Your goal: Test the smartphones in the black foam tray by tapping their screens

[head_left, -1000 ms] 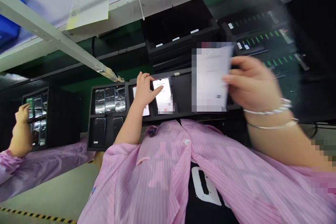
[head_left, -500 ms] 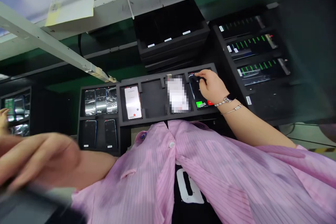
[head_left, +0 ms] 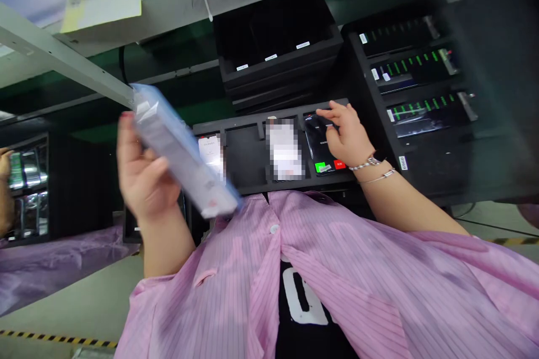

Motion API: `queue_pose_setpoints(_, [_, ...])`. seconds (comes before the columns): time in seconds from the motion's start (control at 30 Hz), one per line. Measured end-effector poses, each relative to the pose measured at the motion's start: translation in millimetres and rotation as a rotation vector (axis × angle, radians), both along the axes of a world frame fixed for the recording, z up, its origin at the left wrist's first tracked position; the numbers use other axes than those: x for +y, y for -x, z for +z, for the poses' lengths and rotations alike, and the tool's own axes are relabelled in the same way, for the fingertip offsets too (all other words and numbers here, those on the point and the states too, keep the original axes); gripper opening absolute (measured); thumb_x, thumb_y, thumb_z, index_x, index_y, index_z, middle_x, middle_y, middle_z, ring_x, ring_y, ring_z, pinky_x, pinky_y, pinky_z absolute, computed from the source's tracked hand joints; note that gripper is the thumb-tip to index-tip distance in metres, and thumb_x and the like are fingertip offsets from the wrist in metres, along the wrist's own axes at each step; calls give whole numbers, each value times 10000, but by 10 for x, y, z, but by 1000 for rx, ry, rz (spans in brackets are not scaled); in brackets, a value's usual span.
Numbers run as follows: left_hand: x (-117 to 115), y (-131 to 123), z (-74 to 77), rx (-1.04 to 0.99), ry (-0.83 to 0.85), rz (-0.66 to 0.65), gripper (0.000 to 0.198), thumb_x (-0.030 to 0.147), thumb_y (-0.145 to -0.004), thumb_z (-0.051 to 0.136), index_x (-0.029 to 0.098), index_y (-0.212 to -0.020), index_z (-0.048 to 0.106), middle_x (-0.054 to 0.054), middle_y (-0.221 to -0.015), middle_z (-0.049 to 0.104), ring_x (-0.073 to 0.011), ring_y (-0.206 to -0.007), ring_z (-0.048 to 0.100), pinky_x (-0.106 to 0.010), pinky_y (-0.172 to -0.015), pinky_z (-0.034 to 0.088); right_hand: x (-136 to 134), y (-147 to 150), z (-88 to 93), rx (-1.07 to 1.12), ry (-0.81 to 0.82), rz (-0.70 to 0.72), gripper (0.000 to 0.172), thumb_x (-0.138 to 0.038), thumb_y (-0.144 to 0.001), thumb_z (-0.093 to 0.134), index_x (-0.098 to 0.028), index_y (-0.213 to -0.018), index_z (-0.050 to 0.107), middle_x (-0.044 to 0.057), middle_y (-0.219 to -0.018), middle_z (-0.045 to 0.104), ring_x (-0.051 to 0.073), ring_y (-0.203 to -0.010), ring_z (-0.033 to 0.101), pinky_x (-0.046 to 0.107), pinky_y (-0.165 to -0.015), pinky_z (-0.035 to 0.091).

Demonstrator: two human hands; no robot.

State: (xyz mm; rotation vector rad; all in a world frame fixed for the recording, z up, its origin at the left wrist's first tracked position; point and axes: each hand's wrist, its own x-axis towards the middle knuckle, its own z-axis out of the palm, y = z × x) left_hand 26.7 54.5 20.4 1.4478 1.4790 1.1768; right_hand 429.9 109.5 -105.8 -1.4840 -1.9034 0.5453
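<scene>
"Where are the hands?"

"Well apart. The left hand (head_left: 147, 176) has a bright phone (head_left: 185, 162) pinched between thumb and fingers; it is tilted, blurred and raised over the left part of a black tray (head_left: 245, 157). The right hand (head_left: 347, 137) is loosely spread over a dark phone (head_left: 315, 143); I can't tell whether the fingertips touch the screen."

"And what's in that tray?"

"The dark phone lies in the right-end compartment, with green and red blocks at its near end. A white-screened phone (head_left: 285, 148) sits in the next compartment leftward. Farther left is another lit phone (head_left: 213, 148), partly hidden behind the raised one."

"Any other containers?"

"To the right, a larger tray (head_left: 433, 165) holds three phones (head_left: 427, 115) with rows of green marks. Behind is a stack of black trays (head_left: 282, 67). At far left, a co-worker's hand (head_left: 4, 165) is beside a tray of shiny phones (head_left: 31, 171)."
</scene>
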Motion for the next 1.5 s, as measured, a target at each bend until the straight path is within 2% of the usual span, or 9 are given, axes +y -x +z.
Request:
queue_pose_setpoints(0.2, [558,-271,-734,-94,442,-125,987,308,-725,813,290,-1610,378,-63,-1078,774,-228,-847,733,-302,-639,597,-430,-77,485,101,-152,-23,395,-221,-958,463,-297,-1330,568,71,-1358,689,298,-1447,520,606,-1242,405])
queue_pose_setpoints(0.33, [614,-417,-1034,85,550,-192,893,230,-837,666,257,-1652,302,-71,-1050,770,-213,-824,706,-369,-766,613,-723,48,546,113,-39,59,342,-260,-976,470,-319,-1285,606,64,-1334,701,314,-1397,567,601,-1200,458])
queue_pose_setpoints(0.43, [377,-475,-1043,293,381,-235,825,314,-907,653,264,-1649,297,-125,-1386,673,-291,-1170,682,-484,-1028,562,-877,212,420,78,16,202,303,-252,-941,504,-296,-1215,625,65,-1306,719,328,-1384,577,632,-1205,438])
queue_pose_setpoints(0.57, [-165,-511,-995,671,-32,-340,554,475,-961,640,246,-1460,569,-131,-1659,414,-379,-1590,271,-581,-1293,277,-979,336,185,19,91,260,329,-253,-908,527,-264,-1223,621,72,-1367,695,338,-1441,519,663,-1248,363])
queue_pose_setpoints(0.7, [-503,-580,-1110,823,-81,-381,462,525,-993,589,249,-1356,666,-148,-1629,447,-394,-1609,216,-620,-1288,266,-1012,379,11,-36,98,235,368,-268,-925,516,-217,-1280,601,104,-1387,682,344,-1459,498,646,-1265,346])
queue_pose_setpoints(0.9, [-494,-710,-1229,848,-73,-317,477,547,-979,618,271,-1361,684,-136,-1654,418,-419,-1619,165,-660,-1289,227,-1023,382,-9,-122,58,219,380,-249,-938,513,-191,-1304,599,130,-1362,691,351,-1436,526,667,-1270,315])
queue_pose_setpoints(1.1, [-466,-759,-1247,883,-107,-297,464,528,-988,609,286,-1379,673,-119,-1664,401,-432,-1618,153,-688,-1286,181,-1037,-77,64,-165,-113,-70,317,-305,-952,506,-210,-1233,616,118,-1217,737,314,-1303,636,613,-1227,390])
queue_pose_setpoints(1.33, [-656,-248,-1149,796,-160,-70,490,573,-989,564,218,-1314,656,-165,-1580,478,-376,-1567,278,-606,-1271,261,-1089,-254,-122,-210,-115,-63,308,-347,-954,531,-194,-1189,659,160,-1149,745,326,-1307,639,577,-1221,408])
queue_pose_setpoints(1.5, [-790,45,-1216,835,-60,-22,467,562,-999,543,217,-1272,701,-173,-1565,491,-384,-1564,273,-604,-1266,255,-1055,-123,90,-101,-290,-31,389,-302,-925,616,-217,-1304,635,140,-1202,746,307,-1315,642,524,-1156,509])
